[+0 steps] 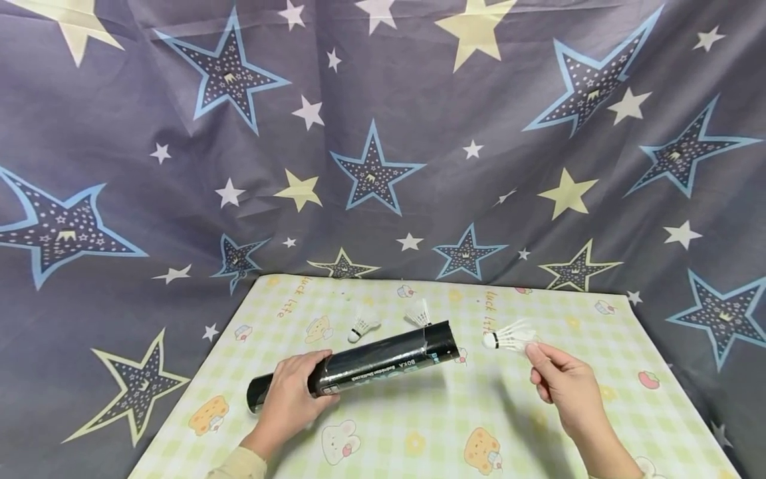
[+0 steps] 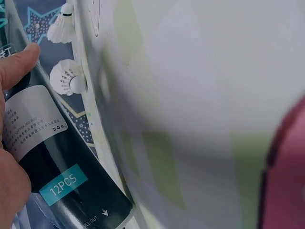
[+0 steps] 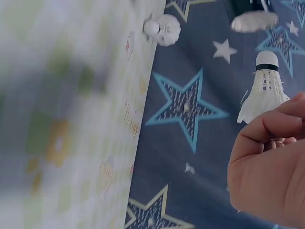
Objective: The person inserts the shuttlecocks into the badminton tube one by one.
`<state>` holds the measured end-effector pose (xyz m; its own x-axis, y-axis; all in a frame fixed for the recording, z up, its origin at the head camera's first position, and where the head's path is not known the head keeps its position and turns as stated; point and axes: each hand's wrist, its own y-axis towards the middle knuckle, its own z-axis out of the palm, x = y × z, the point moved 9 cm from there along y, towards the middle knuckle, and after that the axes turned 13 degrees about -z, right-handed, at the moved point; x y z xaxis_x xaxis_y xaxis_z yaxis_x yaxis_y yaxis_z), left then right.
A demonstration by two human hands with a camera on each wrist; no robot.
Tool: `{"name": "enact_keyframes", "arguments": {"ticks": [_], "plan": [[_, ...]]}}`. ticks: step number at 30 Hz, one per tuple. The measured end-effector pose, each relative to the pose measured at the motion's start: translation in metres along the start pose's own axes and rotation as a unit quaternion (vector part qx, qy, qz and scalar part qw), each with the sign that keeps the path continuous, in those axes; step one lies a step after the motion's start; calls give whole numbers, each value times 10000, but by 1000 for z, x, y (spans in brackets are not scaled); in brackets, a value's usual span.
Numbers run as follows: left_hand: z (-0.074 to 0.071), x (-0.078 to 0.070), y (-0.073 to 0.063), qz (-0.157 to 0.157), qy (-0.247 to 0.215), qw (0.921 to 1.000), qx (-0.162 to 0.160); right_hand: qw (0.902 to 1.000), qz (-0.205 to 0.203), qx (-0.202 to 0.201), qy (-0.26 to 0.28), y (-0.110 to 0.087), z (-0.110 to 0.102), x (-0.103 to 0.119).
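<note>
My left hand grips a black shuttlecock tube near its lower left end, tilted so the far end rises to the right. In the left wrist view the tube carries a "12PCS" label, and the thumb lies along it. My right hand pinches a white shuttlecock by its feather skirt, cork pointing left toward the tube's raised end, with a gap between them. The right wrist view shows this shuttlecock cork up above the curled fingers.
Behind the tube, two more shuttlecocks lie on the table: one shuttlecock on the left, another shuttlecock partly hidden by the tube. A checkered cloth with cartoon prints covers the table. A dark star-patterned curtain hangs around the back and sides.
</note>
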<state>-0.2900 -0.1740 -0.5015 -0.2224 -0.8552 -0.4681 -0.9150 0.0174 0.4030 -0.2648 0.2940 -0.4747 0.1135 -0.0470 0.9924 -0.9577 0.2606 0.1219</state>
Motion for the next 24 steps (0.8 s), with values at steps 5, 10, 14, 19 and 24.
{"name": "enact_keyframes", "arguments": {"ticks": [5,10,14,19,24], "plan": [[0,-1,-2,11,37,10000,44,9992,-140,235,-286,-4,28,2],[0,-2,-4,101,36,9999,-8,9967,-275,583,-501,-7,55,-1],[0,-3,-6,141,21,9999,-31,9931,-211,1025,-523,-12,76,-8],[-2,-3,-6,109,-4,9999,-67,9892,-89,1426,-316,-18,93,-14],[-4,-2,-6,65,12,9999,-78,9814,-109,1901,-255,-22,102,-13]]}}
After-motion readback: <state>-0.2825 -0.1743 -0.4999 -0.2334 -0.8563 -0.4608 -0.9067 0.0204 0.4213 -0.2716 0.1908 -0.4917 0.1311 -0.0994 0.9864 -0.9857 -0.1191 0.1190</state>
